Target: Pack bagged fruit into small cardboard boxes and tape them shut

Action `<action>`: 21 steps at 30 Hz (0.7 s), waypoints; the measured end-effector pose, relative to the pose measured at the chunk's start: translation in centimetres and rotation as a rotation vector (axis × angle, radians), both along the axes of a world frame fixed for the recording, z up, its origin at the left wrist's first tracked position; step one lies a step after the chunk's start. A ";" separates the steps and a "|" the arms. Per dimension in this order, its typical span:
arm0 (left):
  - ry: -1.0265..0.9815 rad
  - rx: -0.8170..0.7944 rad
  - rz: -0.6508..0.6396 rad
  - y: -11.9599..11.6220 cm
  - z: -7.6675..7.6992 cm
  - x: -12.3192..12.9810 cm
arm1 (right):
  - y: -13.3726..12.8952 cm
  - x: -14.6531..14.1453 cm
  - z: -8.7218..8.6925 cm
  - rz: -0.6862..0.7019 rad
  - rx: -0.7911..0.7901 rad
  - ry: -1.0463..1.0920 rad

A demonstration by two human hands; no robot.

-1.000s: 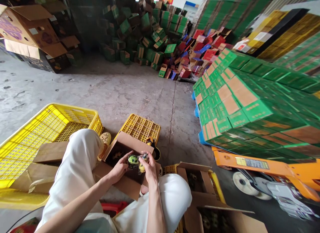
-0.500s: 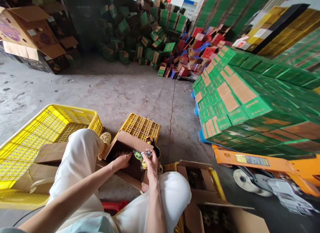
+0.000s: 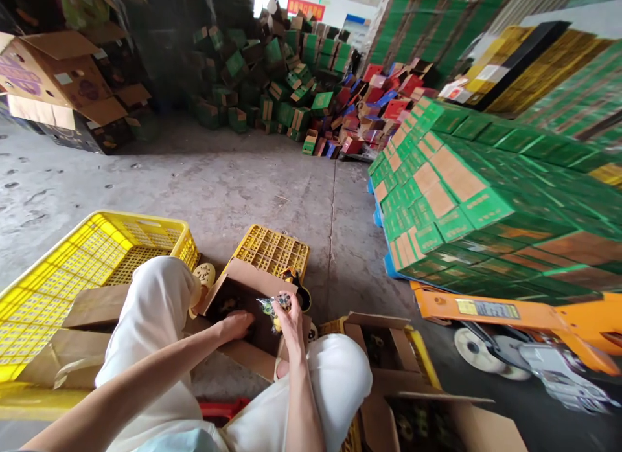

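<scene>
An open cardboard box [image 3: 257,274] sits between my knees. My right hand [image 3: 290,315] is closed around a small clear plastic packet [image 3: 266,305] with green, yellow and dark patterned parts, held above the box's right side. My left hand [image 3: 238,324] reaches down into the left part of the box with its fingers curled; whatever they grip is hidden. A few small dark items [image 3: 228,304] lie in shadow at the box's left end, too dim to name.
A yellow mesh crate [image 3: 146,222] with cardboard pieces stands left. Another yellow crate [image 3: 272,248] lies beyond the box. Open cartons [image 3: 379,319] with dark contents are at my right knee. Farther right are an orange pallet jack [image 3: 451,303] and stacked green boxes [image 3: 451,180].
My left hand has moved slightly down and toward me inside the box, its fingers more curled. The right hand still holds the packet, now turned a little. The view has tilted slightly.
</scene>
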State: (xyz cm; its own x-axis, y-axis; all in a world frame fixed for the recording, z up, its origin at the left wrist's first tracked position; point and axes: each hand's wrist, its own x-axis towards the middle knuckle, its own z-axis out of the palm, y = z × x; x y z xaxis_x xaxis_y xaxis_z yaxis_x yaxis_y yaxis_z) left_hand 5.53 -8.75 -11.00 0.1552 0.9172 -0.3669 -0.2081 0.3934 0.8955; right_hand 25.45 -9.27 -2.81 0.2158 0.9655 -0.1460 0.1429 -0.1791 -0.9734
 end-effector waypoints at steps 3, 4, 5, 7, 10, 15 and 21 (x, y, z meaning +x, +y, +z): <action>0.118 0.044 -0.065 0.0 1.0 -0.4 | -0.1 0.2 0.0 -0.026 0.006 -0.050; 0.147 0.063 -0.075 0.0 1.5 -0.6 | -0.1 0.3 -0.1 -0.035 0.012 -0.061; 0.172 0.081 -0.078 0.1 2.0 -0.9 | -0.1 0.3 -0.2 -0.045 0.020 -0.070; 0.218 0.125 -0.065 0.1 3.3 -1.6 | 0.1 0.3 -0.5 -0.060 0.043 -0.087; 0.274 0.170 0.031 -0.3 5.4 -2.0 | 0.3 -0.1 -1.3 -0.043 0.101 -0.134; 0.069 0.065 0.187 -1.5 7.9 -0.8 | -0.6 -0.9 -3.0 0.090 0.239 -0.299; -0.066 0.034 0.257 -2.1 8.8 0.2 | -1.5 -1.4 -4.6 0.086 0.328 -0.476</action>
State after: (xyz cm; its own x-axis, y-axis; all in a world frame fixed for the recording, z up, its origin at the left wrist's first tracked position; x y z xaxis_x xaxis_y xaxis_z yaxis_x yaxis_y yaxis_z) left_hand 5.72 -10.83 -2.17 -0.0617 0.9412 -0.3322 -0.3558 0.2902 0.8883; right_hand 24.03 -10.76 -7.40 0.1035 0.9608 0.2573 0.5791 0.1521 -0.8009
